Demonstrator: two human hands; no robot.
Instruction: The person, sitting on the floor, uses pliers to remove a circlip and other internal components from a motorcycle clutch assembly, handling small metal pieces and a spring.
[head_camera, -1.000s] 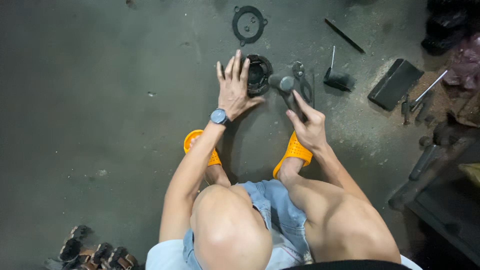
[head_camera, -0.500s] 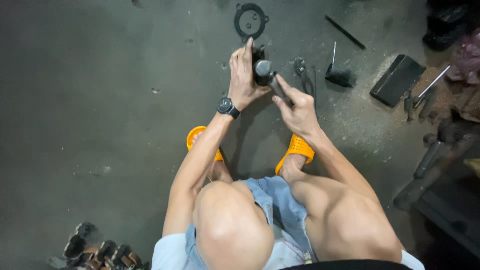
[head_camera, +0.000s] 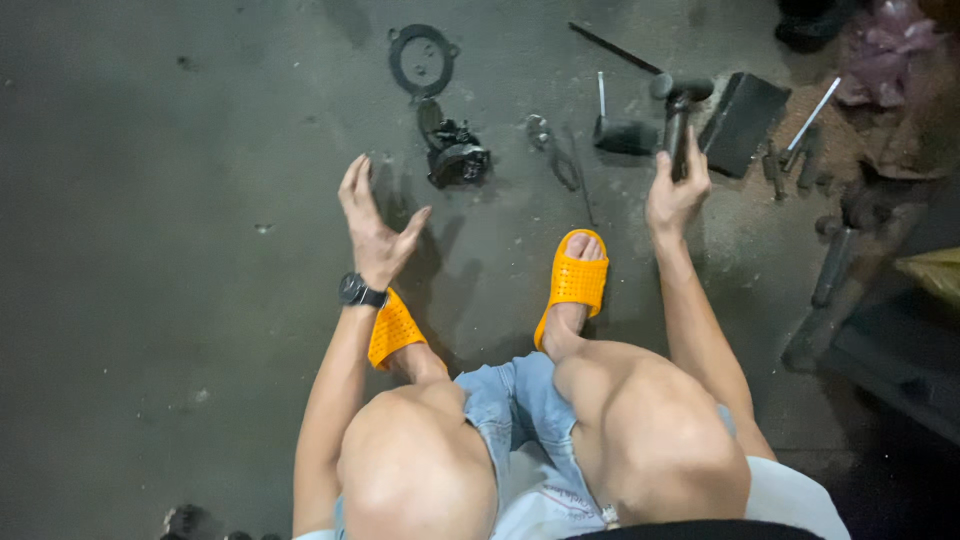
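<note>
Dark hammer (head_camera: 678, 118) in right hand (head_camera: 675, 195), handle half-hidden by fingers; left hand (head_camera: 375, 225) spread, empty.

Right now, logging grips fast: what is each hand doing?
Left hand: open, empty, above the floor.
Right hand: closed on the hammer.

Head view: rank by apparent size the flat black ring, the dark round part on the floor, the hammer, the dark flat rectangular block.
1. Dark flat rectangular block, largest.
2. Flat black ring and hammer in the right hand: look alike in extent; the hammer is raised nearer the camera, so unranked.
3. Dark round part, smallest. The left hand is open, empty.
</note>
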